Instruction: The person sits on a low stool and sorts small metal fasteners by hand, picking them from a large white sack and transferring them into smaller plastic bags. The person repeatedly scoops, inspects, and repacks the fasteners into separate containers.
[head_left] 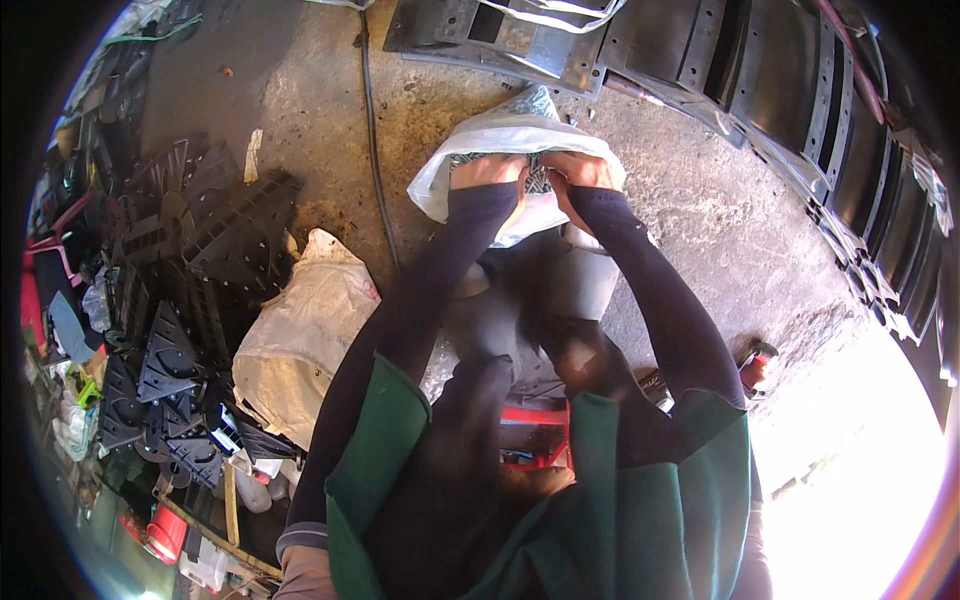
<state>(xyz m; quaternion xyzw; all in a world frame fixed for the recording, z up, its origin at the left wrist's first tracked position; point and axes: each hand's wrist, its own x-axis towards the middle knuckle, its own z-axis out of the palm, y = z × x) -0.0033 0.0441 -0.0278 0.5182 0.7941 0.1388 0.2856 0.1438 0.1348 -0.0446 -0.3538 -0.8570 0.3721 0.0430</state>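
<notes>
A white plastic bag [440, 185] stands with its mouth gaping on the floor between my feet. Inside it lies a mass of small grey metal pieces [537, 178], apparently screws or similar fasteners. My left hand [490, 170] reaches into the bag's mouth from the left, its fingers curled in toward the metal pieces. Facing it from the right, my right hand [585, 170] is also in the mouth, knuckles bent and fingers closed. The fingertips of both hands are hidden, so what they pinch cannot be made out. Dark sleeves cover both forearms.
A pale woven sack [310, 335] sits to my left, beside piled black metal brackets [170, 360]. A black cable [375, 150] runs along the concrete floor. Dark perforated metal panels [690, 60] line the far and right side. Something red [540, 415] shows between my legs.
</notes>
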